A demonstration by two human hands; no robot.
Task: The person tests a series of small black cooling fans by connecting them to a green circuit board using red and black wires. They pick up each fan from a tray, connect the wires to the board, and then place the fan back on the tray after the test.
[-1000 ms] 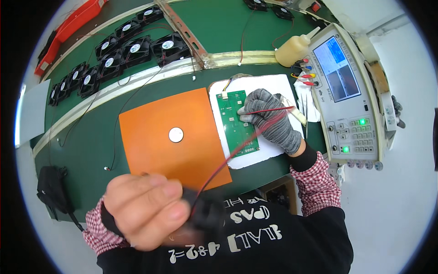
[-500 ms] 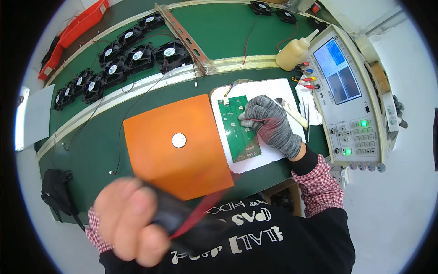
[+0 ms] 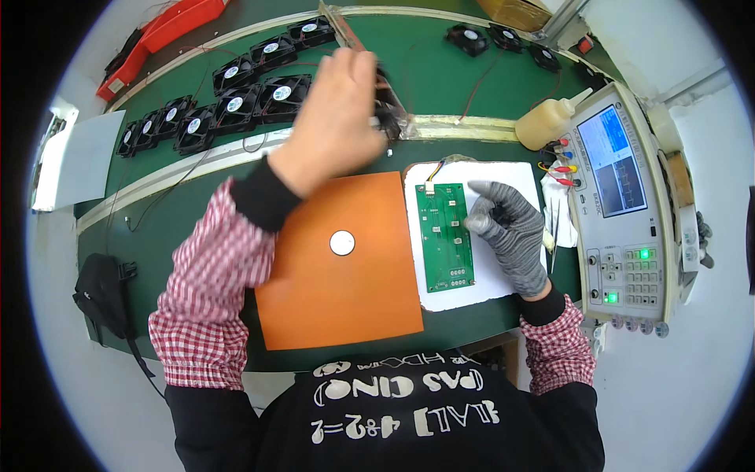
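Note:
My bare left hand (image 3: pixel 334 118) is stretched over the black cooling fans (image 3: pixel 283 91) at the far left, beside the metal rail. Motion smears its fingers. Dark fan parts (image 3: pixel 384 118) show just right of it; whether the hand grips them is hidden. My right hand (image 3: pixel 510 232), in a grey knit glove, is at the right edge of a green circuit board (image 3: pixel 445 256). Its thumb and forefinger are apart, with nothing visible between them. The board lies on a white pad (image 3: pixel 491 295), with a wired white connector (image 3: pixel 429 187) plugged in at its top.
An orange sheet (image 3: pixel 346 303) with a white disc lies left of the pad. At right stand a yellowish squeeze bottle (image 3: pixel 541 126) and a test instrument (image 3: pixel 625 228) with a lit screen. Tweezers (image 3: pixel 555 236) lie between pad and instrument. A black bag (image 3: pixel 102 291) is at far left.
My left hand has swung from the near left, where it held a black fan, up to the far fans. My right fingers have spread apart, and the red wire by them is gone. The view has shifted.

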